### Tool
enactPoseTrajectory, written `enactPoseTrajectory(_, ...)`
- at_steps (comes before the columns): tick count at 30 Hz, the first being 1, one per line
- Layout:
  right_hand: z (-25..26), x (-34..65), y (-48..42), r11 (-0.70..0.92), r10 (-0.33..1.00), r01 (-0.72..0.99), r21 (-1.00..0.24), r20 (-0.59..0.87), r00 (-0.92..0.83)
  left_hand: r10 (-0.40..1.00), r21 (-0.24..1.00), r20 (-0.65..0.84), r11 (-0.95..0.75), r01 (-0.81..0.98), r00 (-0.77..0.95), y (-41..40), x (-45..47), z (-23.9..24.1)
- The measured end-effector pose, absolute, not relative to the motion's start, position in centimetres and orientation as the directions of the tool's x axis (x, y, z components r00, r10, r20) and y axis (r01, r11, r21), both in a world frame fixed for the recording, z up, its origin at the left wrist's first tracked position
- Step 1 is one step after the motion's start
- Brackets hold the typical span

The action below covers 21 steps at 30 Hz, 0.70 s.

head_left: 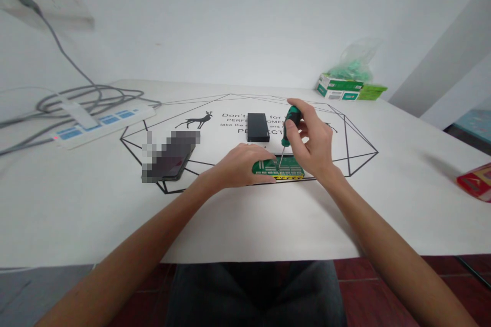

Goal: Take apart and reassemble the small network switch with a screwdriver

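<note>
A small green circuit board (291, 168) with a yellow front edge lies on the white table (268, 225). My left hand (240, 166) rests over its left end, fingers curled and pressing it down. My right hand (312, 140) is closed around a green-handled screwdriver (288, 125), held upright with its thin tip touching the board's middle. A black rectangular box (258, 126) lies just beyond the board.
A dark phone (171, 163) lies left of the board. A white power strip (102, 123) with grey cables sits at the far left. Green and white boxes (339, 87) with a plastic bag stand at the back right. A red packet (477, 182) lies at the right edge.
</note>
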State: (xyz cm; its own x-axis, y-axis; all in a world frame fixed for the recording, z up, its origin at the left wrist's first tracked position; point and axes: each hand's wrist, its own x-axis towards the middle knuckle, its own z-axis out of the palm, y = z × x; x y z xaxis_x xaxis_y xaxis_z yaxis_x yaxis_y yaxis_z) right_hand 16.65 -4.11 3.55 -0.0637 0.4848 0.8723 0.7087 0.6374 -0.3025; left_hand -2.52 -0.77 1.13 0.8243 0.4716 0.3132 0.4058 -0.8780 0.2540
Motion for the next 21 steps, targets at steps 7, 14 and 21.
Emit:
enactPoseTrajectory(7, 3.71, 16.68, -3.94, 0.601, 0.48, 0.749, -0.281, 0.876, -0.057, 0.473, 0.254, 0.315, -0.877, 0.407, 0.823, -0.81, -2.54, 1.1)
enactPoseTrajectory(14, 3.77, 16.66, -4.03, 0.595, 0.48, 0.753, -0.281, 0.876, -0.053, 0.462, 0.256, 0.323, -0.883, 0.394, 0.826, -0.81, -2.53, 1.15)
enactPoseTrajectory(21, 4.02, 16.81, -3.98, 0.569, 0.448, 0.785, -0.245, 0.893, -0.046, 0.466, 0.245, 0.309, -0.881, 0.404, 0.829, -0.73, -2.53, 1.09)
